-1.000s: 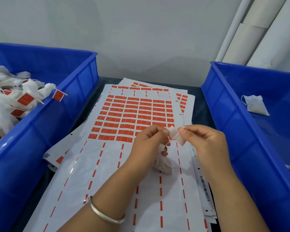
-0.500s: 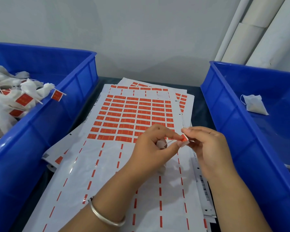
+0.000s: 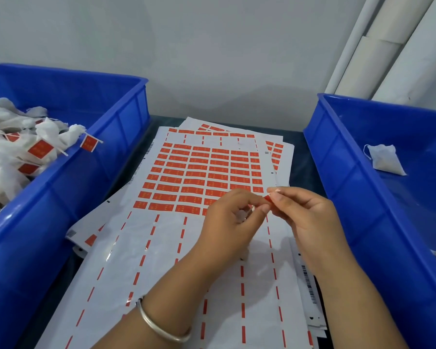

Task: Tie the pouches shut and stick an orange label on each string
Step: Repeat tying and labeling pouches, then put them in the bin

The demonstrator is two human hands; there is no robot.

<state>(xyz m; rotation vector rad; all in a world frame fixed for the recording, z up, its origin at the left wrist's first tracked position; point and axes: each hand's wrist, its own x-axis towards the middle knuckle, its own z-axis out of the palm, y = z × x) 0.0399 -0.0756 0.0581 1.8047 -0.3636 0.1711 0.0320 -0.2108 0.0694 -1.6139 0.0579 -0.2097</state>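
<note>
Just above the middle of the label sheet (image 3: 186,177), meeting fingertip to fingertip: left hand (image 3: 228,220) and right hand (image 3: 306,212), both curled and pinching one small orange label (image 3: 266,198) between thumbs and forefingers. Showing only as a red sliver at the point where the two pinches touch, the rest hiding behind the fingers. Peeking pale through the gap under the left forefinger, something white, too hidden to say whether pouch or string. Wearing a silver bangle (image 3: 161,326) on the left wrist.

Lying flat on the dark surface (image 3: 301,162), several sheets fanning out in a stack; top one carrying rows of orange labels in its far half and only dashed orange lines on bare backing nearer the body, directly beneath both hands.

Sitting to the left, well apart from the hands, a blue bin (image 3: 68,187) holding a heap of tied pouches (image 3: 13,147) with orange labels on their strings, one label hanging near the bin's inner wall. Sitting to the right, a second blue bin (image 3: 342,187) with a single untied pouch (image 3: 384,159) lying on its floor, apart from the right hand
</note>
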